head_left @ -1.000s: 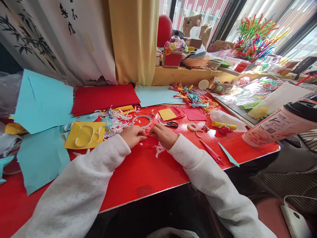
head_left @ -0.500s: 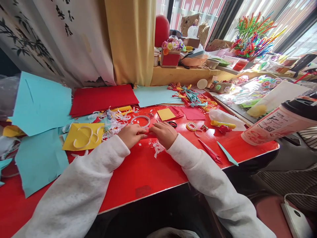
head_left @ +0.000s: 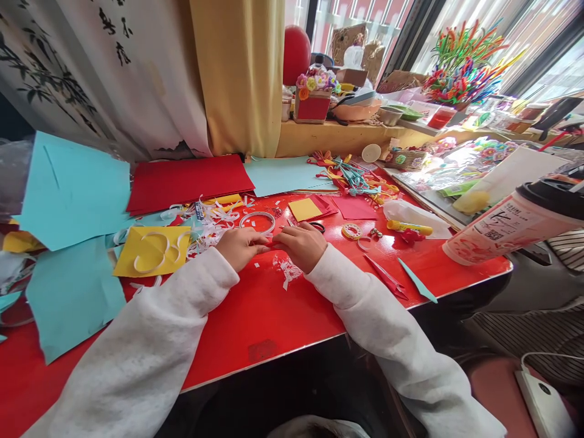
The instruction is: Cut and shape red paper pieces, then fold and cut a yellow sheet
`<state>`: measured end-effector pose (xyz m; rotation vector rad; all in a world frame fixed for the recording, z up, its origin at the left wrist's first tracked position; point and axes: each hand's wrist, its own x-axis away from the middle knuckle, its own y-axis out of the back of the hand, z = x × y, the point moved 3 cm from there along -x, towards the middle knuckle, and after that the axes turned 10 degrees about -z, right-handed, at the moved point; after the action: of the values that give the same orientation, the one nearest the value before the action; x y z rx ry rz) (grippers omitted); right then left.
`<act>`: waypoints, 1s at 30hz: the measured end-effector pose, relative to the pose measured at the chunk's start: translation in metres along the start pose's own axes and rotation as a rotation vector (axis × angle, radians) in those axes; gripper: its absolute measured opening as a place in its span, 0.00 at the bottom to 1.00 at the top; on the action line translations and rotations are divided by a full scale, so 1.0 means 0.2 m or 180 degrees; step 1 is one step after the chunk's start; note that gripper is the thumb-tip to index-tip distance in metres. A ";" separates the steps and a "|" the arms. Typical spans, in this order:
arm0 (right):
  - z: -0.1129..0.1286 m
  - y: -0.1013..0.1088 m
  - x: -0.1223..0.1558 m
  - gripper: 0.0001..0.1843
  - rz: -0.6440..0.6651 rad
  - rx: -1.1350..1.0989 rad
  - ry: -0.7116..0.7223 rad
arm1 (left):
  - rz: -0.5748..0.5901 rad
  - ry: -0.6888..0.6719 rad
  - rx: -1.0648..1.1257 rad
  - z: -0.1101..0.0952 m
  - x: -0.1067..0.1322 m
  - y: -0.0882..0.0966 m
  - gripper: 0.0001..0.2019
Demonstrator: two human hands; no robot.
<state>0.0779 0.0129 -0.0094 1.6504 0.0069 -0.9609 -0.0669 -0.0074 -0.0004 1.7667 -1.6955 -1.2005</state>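
Observation:
My left hand (head_left: 239, 248) and my right hand (head_left: 302, 246) meet over the middle of the red table. Their thumbs and fingers are closed on a small piece of red paper (head_left: 272, 239), mostly covered by the fingertips. Just behind the left hand lies a white ring of tape (head_left: 257, 222). Black-handled scissors (head_left: 318, 227) stick out behind the right hand. White paper scraps (head_left: 287, 269) lie on the table just in front of the fingers. Square sheets, a yellow one (head_left: 305, 210) over red, rest beyond the right hand.
Blue paper (head_left: 77, 194), a red stack (head_left: 191, 179) and a yellow square (head_left: 152, 251) with white strips fill the left. To the right are a yellow glue stick (head_left: 409, 227), folded red paper (head_left: 385, 277), a folded blue piece (head_left: 417, 280) and a tilted drink cup (head_left: 506, 225).
The hands stay together at nearly the same spot, with the fingers shifting slightly on the red paper. The whole view has moved a little; nothing else has visibly changed.

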 end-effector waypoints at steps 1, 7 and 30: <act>0.00 0.00 0.00 0.12 -0.0042 0.0063 -0.0004 | 0.0105 0.0090 0.0104 0.01 0.00 0.00 0.12; 0.00 0.01 0.00 0.16 -0.0023 0.0064 0.0006 | 0.0259 0.0311 0.0354 0.02 0.00 0.01 0.12; -0.05 -0.01 -0.01 0.20 -0.0537 -0.1461 -0.0897 | 0.0022 0.0295 0.0448 0.01 0.00 -0.03 0.15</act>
<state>0.0822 0.0223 -0.0095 1.0983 0.1666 -1.2118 -0.0652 -0.0056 -0.0058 1.8660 -1.7682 -1.0016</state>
